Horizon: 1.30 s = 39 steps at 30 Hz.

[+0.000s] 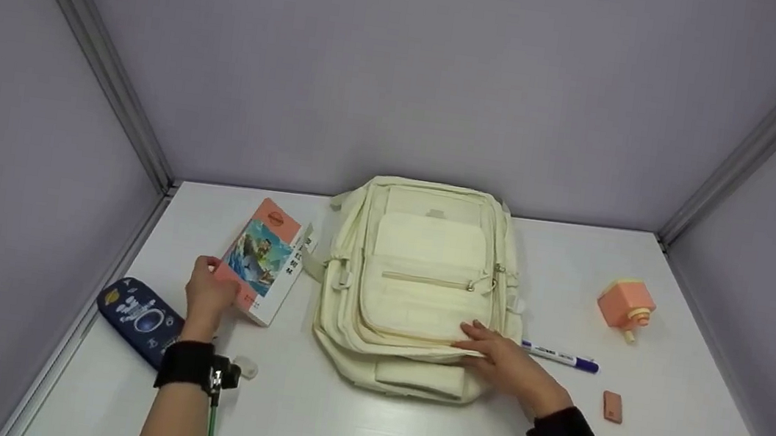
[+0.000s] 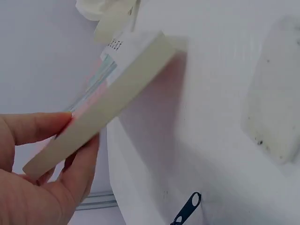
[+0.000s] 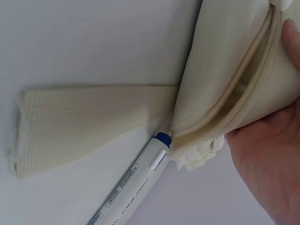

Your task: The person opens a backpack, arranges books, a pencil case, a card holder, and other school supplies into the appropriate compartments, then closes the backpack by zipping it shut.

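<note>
My left hand (image 1: pixel 208 296) grips a book (image 1: pixel 257 257) by its near left edge. Fingers and thumb lie on opposite faces of it in the left wrist view. The book has an orange and blue cover and is tilted, its left side raised off the table. A cream backpack (image 1: pixel 433 246) lies front up in the middle of the table. At its lower right edge my right hand (image 1: pixel 507 362) holds the front panel, fingertips on top. Beside that hand, an open zipper (image 3: pixel 234 101) shows a dark gap in the right wrist view.
A dark blue pencil case (image 1: pixel 142 317) lies left of my left wrist, near a small whitish piece (image 1: pixel 245 366). Right of the backpack are a white and blue marker (image 1: pixel 560 356), a reddish-brown block (image 1: pixel 612 407) and an orange cube-like object (image 1: pixel 625 305). Grey panels enclose the table.
</note>
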Available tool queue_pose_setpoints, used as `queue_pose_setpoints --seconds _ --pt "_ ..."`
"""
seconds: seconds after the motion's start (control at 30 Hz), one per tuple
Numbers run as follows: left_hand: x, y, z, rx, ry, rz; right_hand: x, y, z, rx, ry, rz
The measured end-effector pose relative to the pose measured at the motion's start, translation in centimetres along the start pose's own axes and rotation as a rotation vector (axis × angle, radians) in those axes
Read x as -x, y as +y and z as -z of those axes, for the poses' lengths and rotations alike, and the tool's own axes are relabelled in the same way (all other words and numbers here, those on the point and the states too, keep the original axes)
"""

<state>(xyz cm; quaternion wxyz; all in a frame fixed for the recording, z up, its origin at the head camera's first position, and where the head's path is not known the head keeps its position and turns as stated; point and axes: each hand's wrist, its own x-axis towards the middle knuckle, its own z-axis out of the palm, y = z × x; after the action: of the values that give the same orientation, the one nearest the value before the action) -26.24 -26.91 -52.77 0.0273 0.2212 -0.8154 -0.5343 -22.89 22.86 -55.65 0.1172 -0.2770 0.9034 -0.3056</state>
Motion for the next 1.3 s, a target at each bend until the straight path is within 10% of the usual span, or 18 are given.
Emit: queue_pose_setpoints --seconds 0.37,0.53,0.9,1.3 --pt "0.8 0.5 -1.0 0.055 0.106 -0.168 -1.4 0.7 0.2 -0.011 0.010 0.017" --pt "2.0 1.3 -1.3 0.229 0.156 -0.166 -1.6 0.5 0.6 -0.035 -0.024 -0.012" --pt "3.7 3.2 -1.7 0.429 0.089 -0.148 -0.4 -0.2 1.7 -0.096 -0.045 -0.068" --pt "5.5 4.2 -2.3 0.475 0.026 -0.278 -0.7 -0.3 1.7 0.001 0.113 -0.033"
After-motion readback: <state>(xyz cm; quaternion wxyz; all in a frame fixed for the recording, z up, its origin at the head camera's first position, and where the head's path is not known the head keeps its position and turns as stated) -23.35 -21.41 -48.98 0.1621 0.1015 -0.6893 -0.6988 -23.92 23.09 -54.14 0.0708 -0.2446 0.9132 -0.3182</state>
